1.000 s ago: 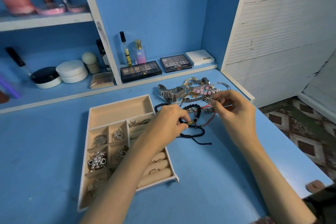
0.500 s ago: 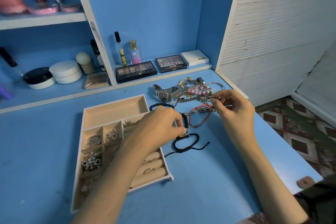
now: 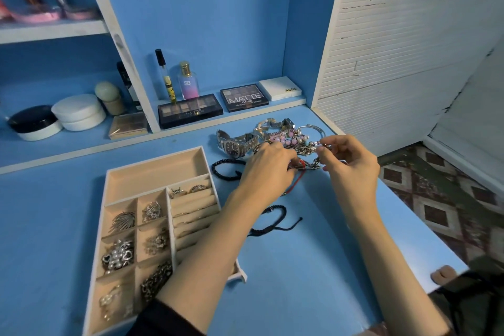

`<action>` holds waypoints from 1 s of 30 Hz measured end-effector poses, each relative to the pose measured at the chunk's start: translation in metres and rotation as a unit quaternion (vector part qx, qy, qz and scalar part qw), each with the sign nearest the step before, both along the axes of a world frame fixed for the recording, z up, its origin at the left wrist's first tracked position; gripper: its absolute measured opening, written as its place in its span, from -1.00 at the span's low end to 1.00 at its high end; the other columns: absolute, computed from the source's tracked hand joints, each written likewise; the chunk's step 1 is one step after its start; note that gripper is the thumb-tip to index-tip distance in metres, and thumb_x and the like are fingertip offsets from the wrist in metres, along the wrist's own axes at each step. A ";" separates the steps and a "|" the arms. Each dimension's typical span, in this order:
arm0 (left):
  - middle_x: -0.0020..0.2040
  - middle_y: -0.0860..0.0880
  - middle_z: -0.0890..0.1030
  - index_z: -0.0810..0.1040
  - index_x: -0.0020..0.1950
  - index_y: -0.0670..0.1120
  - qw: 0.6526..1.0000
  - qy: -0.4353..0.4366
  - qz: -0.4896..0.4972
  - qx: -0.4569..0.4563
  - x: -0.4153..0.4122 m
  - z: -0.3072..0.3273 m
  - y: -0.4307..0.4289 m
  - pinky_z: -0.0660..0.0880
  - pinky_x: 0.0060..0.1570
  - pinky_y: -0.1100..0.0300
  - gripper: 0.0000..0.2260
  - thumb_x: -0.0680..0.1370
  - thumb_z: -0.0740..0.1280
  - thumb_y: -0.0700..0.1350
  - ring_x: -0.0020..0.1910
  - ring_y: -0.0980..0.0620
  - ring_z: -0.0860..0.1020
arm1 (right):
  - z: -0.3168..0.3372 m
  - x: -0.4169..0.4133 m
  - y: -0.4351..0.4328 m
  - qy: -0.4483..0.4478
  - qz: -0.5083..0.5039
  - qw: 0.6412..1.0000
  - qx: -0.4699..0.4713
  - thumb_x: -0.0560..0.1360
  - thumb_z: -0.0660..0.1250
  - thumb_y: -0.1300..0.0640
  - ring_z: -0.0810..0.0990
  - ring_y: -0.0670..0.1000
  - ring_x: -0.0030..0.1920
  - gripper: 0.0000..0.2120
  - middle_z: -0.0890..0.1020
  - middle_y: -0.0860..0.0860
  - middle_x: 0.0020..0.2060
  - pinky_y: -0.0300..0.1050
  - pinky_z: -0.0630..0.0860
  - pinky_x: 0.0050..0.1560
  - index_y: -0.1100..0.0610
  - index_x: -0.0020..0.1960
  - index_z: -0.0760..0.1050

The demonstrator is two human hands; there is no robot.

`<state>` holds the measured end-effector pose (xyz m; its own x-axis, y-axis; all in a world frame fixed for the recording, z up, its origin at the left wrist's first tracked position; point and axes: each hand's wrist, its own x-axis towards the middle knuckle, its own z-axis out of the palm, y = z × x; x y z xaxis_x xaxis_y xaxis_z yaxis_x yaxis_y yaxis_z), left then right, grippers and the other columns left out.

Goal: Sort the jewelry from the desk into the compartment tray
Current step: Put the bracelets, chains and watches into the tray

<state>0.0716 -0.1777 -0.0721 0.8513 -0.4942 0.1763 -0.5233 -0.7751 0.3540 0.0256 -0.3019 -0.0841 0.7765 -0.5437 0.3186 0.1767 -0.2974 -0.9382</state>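
Note:
A beige compartment tray (image 3: pixel 152 172) lies on the blue desk, with brooches, rings and a chain in its small cells. Its long back cell holds nothing. A tangled pile of jewelry (image 3: pixel 289 139) sits at the desk's back right, with a silver watch (image 3: pixel 234 146) at its left. My left hand (image 3: pixel 268 169) reaches into the pile, fingers curled at a red cord bracelet (image 3: pixel 300 179). My right hand (image 3: pixel 349 161) pinches a metal chain piece (image 3: pixel 313 163) lifted from the pile. A black bead bracelet (image 3: pixel 226 169) and a black cord bracelet (image 3: pixel 275 222) lie loose on the desk.
Eyeshadow palettes (image 3: pixel 189 113), a perfume bottle (image 3: pixel 188 82) and cream jars (image 3: pixel 79 112) stand on the low shelf behind the desk. The desk's right edge drops to a patterned floor (image 3: pixel 447 199). A white slatted panel (image 3: pixel 403 43) rises at the right.
My left hand let go of the black cord bracelet, which now lies on the desk, and moved up to the pile beside my right hand. The view shifted slightly.

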 end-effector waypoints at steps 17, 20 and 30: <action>-0.15 0.06 0.49 0.62 -0.02 0.02 0.997 0.061 -0.035 0.013 -0.013 0.009 0.033 0.42 -0.06 0.16 -0.89 0.49 0.35 -0.05 -0.02 0.05 0.40 | 0.002 -0.002 0.005 0.026 0.045 0.999 0.004 0.43 0.40 0.25 0.54 0.01 -0.26 -0.89 0.60 0.13 -0.27 0.04 0.54 -0.14 0.05 -0.17 0.59; -0.16 0.08 0.45 0.61 -0.01 0.02 0.997 0.073 -0.038 0.014 -0.015 0.010 0.037 0.38 -0.07 0.20 -0.88 0.49 0.35 -0.05 -0.03 0.07 0.40 | 0.001 -0.003 0.007 0.027 0.053 0.998 -0.005 0.43 0.40 0.26 0.53 -0.03 -0.26 -0.85 0.61 0.13 -0.26 -0.02 0.54 -0.16 0.00 -0.18 0.60; -0.10 0.13 0.50 0.60 0.00 0.05 0.998 0.050 0.013 -0.044 -0.021 0.010 0.057 0.33 -0.01 0.26 -0.88 0.54 0.29 -0.04 -0.02 0.14 0.37 | 0.001 -0.004 0.010 0.037 0.084 0.995 -0.025 0.43 0.40 0.26 0.52 -0.03 -0.27 -0.82 0.60 0.08 -0.28 0.00 0.53 -0.14 -0.02 -0.19 0.59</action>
<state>0.0504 -0.1202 -0.0623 0.8794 -0.4576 0.1315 -0.4615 -0.7514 0.4716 0.0215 -0.2923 -0.0832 0.8781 -0.3886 0.2793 0.1582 -0.3152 -0.9358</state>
